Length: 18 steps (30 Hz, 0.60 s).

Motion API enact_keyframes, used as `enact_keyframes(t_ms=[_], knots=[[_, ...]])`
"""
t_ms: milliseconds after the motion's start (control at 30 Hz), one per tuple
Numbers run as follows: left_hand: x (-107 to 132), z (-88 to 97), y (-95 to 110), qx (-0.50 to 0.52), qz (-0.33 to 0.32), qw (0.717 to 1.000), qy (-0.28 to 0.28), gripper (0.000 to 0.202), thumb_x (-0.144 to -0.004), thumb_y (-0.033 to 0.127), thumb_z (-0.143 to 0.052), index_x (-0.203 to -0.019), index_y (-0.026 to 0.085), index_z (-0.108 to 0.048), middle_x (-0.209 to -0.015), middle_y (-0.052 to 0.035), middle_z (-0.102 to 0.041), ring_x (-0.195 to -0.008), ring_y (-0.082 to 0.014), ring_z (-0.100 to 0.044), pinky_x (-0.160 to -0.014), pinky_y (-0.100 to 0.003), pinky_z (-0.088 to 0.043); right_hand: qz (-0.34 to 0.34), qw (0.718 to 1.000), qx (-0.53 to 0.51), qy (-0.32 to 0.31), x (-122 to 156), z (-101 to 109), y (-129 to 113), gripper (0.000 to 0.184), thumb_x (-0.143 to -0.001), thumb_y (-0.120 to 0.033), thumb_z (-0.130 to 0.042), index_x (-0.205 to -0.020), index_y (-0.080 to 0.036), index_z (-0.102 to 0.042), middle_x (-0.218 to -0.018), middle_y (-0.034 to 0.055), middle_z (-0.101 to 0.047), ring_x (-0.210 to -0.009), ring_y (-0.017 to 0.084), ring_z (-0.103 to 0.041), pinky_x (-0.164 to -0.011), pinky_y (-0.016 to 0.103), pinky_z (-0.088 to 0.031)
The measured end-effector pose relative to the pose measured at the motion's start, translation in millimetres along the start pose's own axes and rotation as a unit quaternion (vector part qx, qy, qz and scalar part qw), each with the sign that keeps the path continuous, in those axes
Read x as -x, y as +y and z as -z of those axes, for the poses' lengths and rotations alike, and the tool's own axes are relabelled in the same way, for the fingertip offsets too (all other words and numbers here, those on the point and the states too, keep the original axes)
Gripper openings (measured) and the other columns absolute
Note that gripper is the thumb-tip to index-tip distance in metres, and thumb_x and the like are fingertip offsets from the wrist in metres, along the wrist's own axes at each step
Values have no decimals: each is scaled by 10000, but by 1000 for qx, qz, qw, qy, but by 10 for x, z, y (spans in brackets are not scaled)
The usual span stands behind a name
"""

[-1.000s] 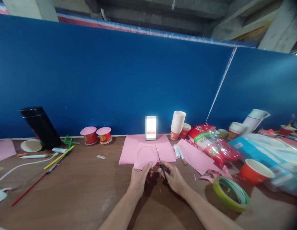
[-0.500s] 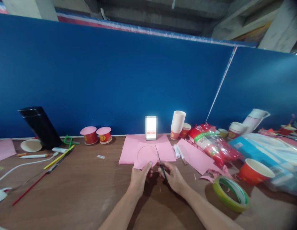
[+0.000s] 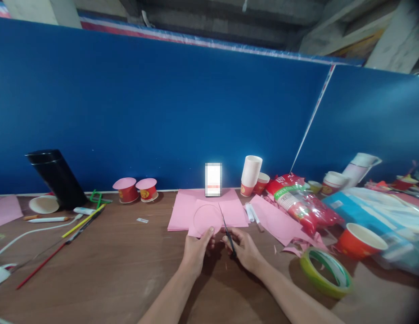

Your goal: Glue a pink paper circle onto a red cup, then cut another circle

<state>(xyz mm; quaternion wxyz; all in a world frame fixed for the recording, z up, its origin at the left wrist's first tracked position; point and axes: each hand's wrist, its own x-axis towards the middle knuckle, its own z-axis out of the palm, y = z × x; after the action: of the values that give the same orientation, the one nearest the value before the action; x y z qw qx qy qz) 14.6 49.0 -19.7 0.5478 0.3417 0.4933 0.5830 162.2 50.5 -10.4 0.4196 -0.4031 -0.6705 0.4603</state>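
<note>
Pinched in my left hand (image 3: 197,247) is a sheet of pink paper (image 3: 206,219) with a circle drawn on it. My right hand (image 3: 242,247) is closed around the dark handles of a pair of scissors (image 3: 228,233), whose blades point away from me along the right side of the drawn circle. Behind the held sheet lies a stack of pink paper (image 3: 182,209) on the brown table. The fingers under the paper are partly hidden.
Two red paper cups with pink discs (image 3: 147,191) stand at the back left, near a black flask (image 3: 57,180). To the right are a stack of white cups (image 3: 251,173), a red plastic package (image 3: 292,198), a tape roll (image 3: 326,274) and an orange-red cup (image 3: 359,243).
</note>
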Motion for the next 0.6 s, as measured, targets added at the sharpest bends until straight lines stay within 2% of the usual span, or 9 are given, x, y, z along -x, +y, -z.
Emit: enact_keyframes(t_ms=[400, 600], knots=[[-3, 2, -1, 0, -3, 1000, 6, 324, -600, 405, -648, -645, 86, -609, -505, -25, -563, -421, -100, -497, -358, -190, -364, 6, 1000, 2, -3, -11, 4, 12, 283, -783, -316, -517, -1008, -147, -551, -573, -37, -470, -490, 83, -438, -450, 184, -357], [-2, 4, 1, 11, -3, 1000, 6, 312, -600, 403, -650, -651, 98, -608, -494, -13, -565, -411, -99, -494, -358, -192, -366, -5, 1000, -6, -2, -2, -4, 8, 320, -780, -355, -513, -1020, -146, -545, -565, -39, -472, -474, 81, -432, -429, 179, -347]])
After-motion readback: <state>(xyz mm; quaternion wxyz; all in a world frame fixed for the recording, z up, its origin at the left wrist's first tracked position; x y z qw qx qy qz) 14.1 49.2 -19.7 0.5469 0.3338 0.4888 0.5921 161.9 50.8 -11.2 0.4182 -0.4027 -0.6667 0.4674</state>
